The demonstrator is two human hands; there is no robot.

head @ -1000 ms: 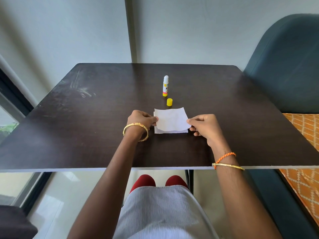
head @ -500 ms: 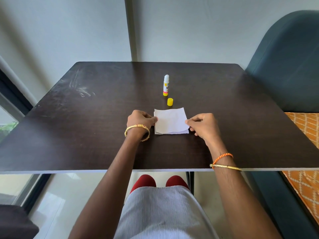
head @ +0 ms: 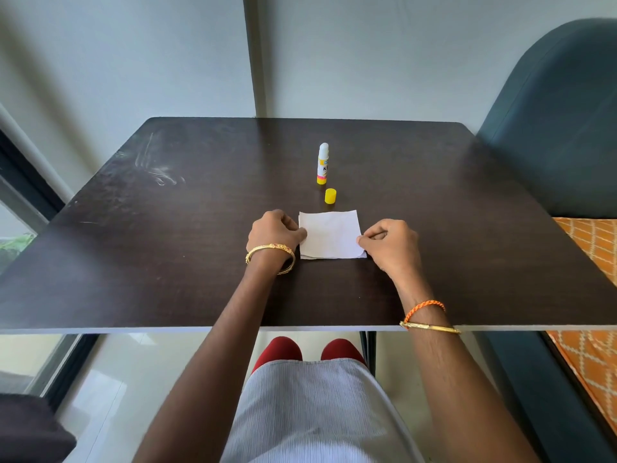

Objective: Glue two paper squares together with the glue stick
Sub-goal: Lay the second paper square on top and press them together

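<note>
Dark wood worktop (head: 167, 262) pushed up against a pale wall, with a teal chair (head: 551, 128) off to the right and a few chalky smudges (head: 160, 172) on the left part of the top. Paper squares (head: 330, 233) sit stacked in the middle near the front edge, the lower sheet peeking out along the bottom. Left hand (head: 273, 233) has its grip pinched on the stack's left edge, right hand (head: 390, 243) pinched on the right edge, both curled with fingertips together on the paper. Glue stick (head: 323, 163) stands upright farther back, uncapped, and its yellow cap (head: 330, 196) sits just beside it, between stick and paper. Nothing blocks either one.
</note>
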